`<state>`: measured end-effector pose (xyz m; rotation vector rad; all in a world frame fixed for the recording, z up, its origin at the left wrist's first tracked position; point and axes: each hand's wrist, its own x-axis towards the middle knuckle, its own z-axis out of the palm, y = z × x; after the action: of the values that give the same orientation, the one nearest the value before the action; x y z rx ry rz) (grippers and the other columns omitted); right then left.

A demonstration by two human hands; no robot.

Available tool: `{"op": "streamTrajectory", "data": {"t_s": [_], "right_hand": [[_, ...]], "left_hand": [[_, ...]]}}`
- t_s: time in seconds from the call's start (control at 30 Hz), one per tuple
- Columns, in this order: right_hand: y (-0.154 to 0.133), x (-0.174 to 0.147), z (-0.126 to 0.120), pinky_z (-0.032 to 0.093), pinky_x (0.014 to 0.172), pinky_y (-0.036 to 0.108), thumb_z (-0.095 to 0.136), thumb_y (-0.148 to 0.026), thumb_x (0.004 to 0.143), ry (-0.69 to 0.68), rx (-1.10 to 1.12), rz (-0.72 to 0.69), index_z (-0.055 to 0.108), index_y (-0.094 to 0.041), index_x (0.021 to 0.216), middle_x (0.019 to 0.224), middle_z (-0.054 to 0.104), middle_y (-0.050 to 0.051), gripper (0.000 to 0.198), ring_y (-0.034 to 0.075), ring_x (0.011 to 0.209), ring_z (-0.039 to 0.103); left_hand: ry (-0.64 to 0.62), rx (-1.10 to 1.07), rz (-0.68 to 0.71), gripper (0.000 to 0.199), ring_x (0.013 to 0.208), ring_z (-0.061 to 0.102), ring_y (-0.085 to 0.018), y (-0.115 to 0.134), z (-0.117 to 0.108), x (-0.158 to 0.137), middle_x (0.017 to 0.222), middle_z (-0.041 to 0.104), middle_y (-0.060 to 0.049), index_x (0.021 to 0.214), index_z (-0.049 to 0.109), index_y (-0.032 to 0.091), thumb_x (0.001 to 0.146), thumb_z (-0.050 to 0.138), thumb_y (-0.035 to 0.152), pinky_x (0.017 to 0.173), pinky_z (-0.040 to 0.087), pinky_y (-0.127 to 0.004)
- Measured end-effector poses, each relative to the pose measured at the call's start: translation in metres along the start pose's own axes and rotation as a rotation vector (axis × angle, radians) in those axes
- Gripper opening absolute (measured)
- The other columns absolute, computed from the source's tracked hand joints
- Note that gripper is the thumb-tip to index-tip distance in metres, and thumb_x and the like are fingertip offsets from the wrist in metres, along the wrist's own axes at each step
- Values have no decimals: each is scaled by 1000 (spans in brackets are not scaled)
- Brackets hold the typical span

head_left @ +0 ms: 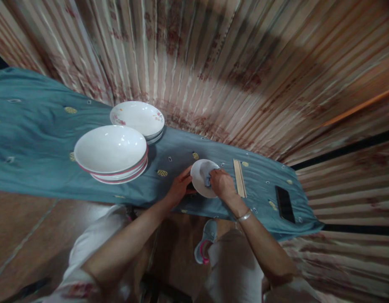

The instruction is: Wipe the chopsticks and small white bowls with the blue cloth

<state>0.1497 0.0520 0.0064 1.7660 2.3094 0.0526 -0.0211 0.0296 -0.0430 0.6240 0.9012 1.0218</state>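
Observation:
A small white bowl [198, 182] is tilted up near the table's front edge, its inside facing me. My left hand [178, 187] grips the bowl's left rim, fingers closed around the side. Inside the bowl, my right hand [223, 184] presses a bluish-grey cloth [207, 181] against the right part of the surface; its fingers are bunched over the cloth, hiding much of it. Just right of that hand lie several wooden chopsticks [239, 177] side by side.
On the left stand a stack of large white bowls [110, 149] with red rims and, behind it, a stack of floral plates [137, 118]. A black phone [285, 204] lies at the right. A teal cloth [36, 139] covers the narrow table; pleated curtains [194, 63] hang behind.

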Motion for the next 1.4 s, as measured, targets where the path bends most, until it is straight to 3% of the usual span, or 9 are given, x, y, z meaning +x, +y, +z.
{"op": "streamTrajectory", "data": {"t_s": [0.37,0.53,0.83,1.0,1.2,1.3,1.4], "right_hand": [[-4,-21,-4,43,80,26,46,-18,91,-179,273,-141,70,-18,99,99,72,8,25,20,94,65],[-15,-10,4,44,86,26,48,-16,89,-115,442,-131,70,-20,104,108,72,5,27,19,100,66],[-31,12,13,45,84,27,47,-18,88,86,606,-19,67,-18,101,102,72,6,24,19,94,65],[-33,17,16,46,75,26,42,-33,92,207,820,-7,67,-19,87,85,70,4,30,17,79,62],[-31,6,14,45,68,25,60,-39,76,162,1106,-19,66,-19,78,72,66,0,21,15,68,59],[-22,-7,10,44,61,23,65,-41,70,92,1413,-6,66,-19,75,67,63,-2,22,13,61,56],[-3,-21,9,44,58,23,70,-40,64,171,1699,150,63,-20,74,64,61,-3,23,11,57,53]], "left_hand": [[-6,7,17,51,103,61,-27,-1,0,0,120,66,-5,130,59,28,79,62,29,70,60,-40],[14,-15,16,53,100,62,-26,-1,0,0,120,66,-6,130,58,26,78,64,29,69,60,-39],[6,-14,19,51,100,62,-24,-1,0,1,119,67,-5,128,60,26,78,66,31,69,60,-35],[12,-4,23,52,104,61,-27,0,0,0,124,65,-5,130,59,26,79,65,32,71,60,-38],[12,46,27,55,106,61,-29,-1,-1,3,126,64,-6,133,55,25,79,63,31,70,59,-38],[16,125,53,56,111,60,-30,-3,-2,6,132,60,-8,135,54,23,80,60,32,81,57,-43],[98,353,228,58,128,48,-30,-3,-3,6,144,49,-12,140,47,18,84,57,33,106,39,-47]]}}
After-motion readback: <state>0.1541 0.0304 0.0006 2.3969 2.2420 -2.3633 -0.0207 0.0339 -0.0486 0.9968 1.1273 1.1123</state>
